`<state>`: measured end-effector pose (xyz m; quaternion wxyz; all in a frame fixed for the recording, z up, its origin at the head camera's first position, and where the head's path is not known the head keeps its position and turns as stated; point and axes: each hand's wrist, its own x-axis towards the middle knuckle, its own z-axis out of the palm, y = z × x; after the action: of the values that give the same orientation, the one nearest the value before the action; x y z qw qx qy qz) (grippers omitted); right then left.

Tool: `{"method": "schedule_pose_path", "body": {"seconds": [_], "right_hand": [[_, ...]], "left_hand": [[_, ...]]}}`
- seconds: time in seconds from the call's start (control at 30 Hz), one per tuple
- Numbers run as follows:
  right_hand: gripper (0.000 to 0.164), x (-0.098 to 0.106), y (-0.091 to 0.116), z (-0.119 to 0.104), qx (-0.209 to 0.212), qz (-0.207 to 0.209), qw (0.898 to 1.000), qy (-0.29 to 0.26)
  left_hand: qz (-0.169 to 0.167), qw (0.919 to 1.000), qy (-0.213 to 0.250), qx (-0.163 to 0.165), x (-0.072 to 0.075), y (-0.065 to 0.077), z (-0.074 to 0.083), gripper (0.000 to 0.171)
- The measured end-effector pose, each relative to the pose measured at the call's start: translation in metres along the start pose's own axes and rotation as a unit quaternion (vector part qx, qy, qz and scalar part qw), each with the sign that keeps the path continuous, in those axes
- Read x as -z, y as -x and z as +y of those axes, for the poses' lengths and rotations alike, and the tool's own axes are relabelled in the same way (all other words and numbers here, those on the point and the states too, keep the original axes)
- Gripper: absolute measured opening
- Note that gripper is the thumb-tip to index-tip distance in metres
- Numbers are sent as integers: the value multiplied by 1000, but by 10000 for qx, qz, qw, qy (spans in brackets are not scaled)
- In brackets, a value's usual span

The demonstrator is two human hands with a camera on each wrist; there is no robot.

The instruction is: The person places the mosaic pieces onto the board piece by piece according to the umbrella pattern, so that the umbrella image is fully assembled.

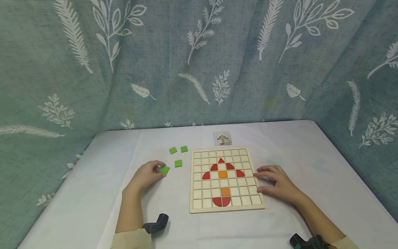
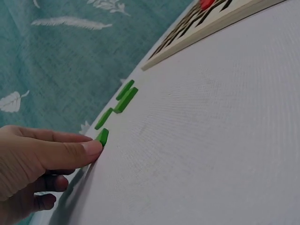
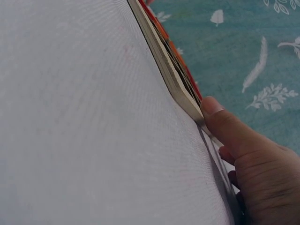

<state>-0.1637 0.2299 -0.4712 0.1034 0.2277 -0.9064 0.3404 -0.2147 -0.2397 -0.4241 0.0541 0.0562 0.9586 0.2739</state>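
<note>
My left hand [image 1: 148,175] pinches a green square tile [image 1: 165,169] between thumb and fingertips, left of the wooden grid board [image 1: 196,204]. The left wrist view shows the same pinched tile [image 2: 102,137] at the thumb tip, low over the white cloth. Three more green tiles [image 1: 178,163] lie between this hand and the board. At the board's right edge, my right hand [image 1: 278,183] rests its thumb and fingertips; the right wrist view has the thumb [image 3: 222,119] against the rim. On the board sit red quarter-round pieces [image 1: 217,201], a red triangle [image 1: 221,160] and two orange squares [image 1: 223,174].
A small pattern card [image 1: 222,138] with a printed grid lies behind the board. White cloth [image 1: 77,193] covers the table. A leaf-patterned curtain [image 1: 161,62] hangs along the back and sides. Dark wrist devices [image 1: 156,224] sit by both forearms.
</note>
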Motion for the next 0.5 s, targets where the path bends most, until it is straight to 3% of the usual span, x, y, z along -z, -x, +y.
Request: {"method": "schedule_pose_path", "body": {"seconds": [0.17, 0.5], "right_hand": [[46, 1, -1, 0, 41, -36, 10000, -12], [46, 2, -1, -1, -102, -94, 9999, -58]], "left_hand": [[73, 9998, 26, 192, -5, 1, -2, 36], [242, 9996, 76, -109, -10, -5, 12, 36]]}}
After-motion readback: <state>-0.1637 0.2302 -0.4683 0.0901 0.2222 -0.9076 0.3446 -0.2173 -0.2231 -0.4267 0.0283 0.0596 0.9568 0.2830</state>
